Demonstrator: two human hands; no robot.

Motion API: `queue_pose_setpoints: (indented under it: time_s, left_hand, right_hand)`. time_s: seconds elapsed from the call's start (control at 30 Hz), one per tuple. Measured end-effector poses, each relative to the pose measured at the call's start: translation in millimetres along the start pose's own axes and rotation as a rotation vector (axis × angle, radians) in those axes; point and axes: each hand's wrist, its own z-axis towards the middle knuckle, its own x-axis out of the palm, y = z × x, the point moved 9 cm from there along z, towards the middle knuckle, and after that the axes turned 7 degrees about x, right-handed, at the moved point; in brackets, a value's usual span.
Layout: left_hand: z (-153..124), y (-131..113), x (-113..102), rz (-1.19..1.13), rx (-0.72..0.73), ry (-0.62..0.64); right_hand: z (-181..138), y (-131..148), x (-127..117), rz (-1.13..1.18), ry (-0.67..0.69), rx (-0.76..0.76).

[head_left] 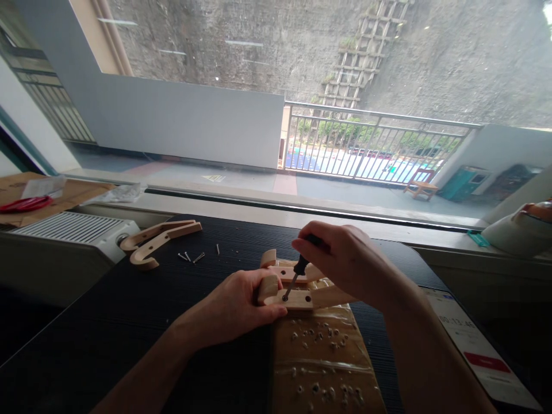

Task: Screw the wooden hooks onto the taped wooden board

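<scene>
My left hand (239,307) grips the curved end of a pale wooden hook piece (297,300) lying on a taped cardboard board (323,362). My right hand (345,261) is closed round the black handle of a screwdriver (294,279), its tip set into a hole in the near wooden piece. A second wooden hook piece (280,269) lies just behind the first. Two more wooden hooks (157,238) lie at the table's far left. Several loose screws (194,256) lie between them and my hands.
The black table (107,333) runs along a window sill. A white radiator (69,230) stands at the left, with cardboard and plastic wrap behind it. A phone (478,351) with a lit screen lies at the right edge. Wood crumbs dot the cardboard board.
</scene>
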Motion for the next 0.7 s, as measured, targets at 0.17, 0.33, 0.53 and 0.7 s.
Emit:
queue_pose_setpoints:
  time_s: [0.17,0.33,0.53,0.7]
  left_hand:
    - [0.1,1.4,1.5,0.002,-0.003,0.029]
    - [-0.1,0.5,1.1,0.0,-0.006,0.035]
    - [0.0,-2.3,-0.2,-0.029,-0.019,0.007]
    - [0.4,-0.4,1.3,-0.025,-0.015,0.022]
  right_hand:
    - [-12.9,20.1,-4.9,0.098,0.078,-0.106]
    - [-11.3,15.7,-3.8,0.096,0.093,-0.072]
    - [-0.5,-5.1,-1.6,0.018,-0.006,0.062]
    - [-8.8,9.1,2.0,0.176,0.151,-0.023]
